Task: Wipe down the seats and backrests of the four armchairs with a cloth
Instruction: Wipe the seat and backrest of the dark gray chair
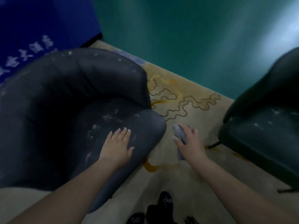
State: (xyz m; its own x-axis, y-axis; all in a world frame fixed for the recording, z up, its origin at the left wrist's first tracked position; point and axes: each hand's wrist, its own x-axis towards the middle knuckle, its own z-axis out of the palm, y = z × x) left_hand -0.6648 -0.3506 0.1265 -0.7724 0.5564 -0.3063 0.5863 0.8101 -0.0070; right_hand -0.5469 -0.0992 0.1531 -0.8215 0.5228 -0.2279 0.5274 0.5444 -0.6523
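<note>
A dark grey armchair [68,97] fills the left half of the view, its seat and backrest flecked with pale dust marks. My left hand [117,145] rests flat on the front right part of the seat, fingers straight. My right hand [189,139] hovers over the carpet just right of the seat's corner and grips a bunched grey cloth [179,133], which hangs down below the palm. A second, dark green armchair [265,126] stands at the right edge, also speckled with pale marks.
Beige carpet with brown and yellow cloud lines [182,101] lies between the two chairs. A teal wall [186,38] runs behind, and a blue panel with white characters [32,38] stands at the back left. My black shoes [165,202] show at the bottom.
</note>
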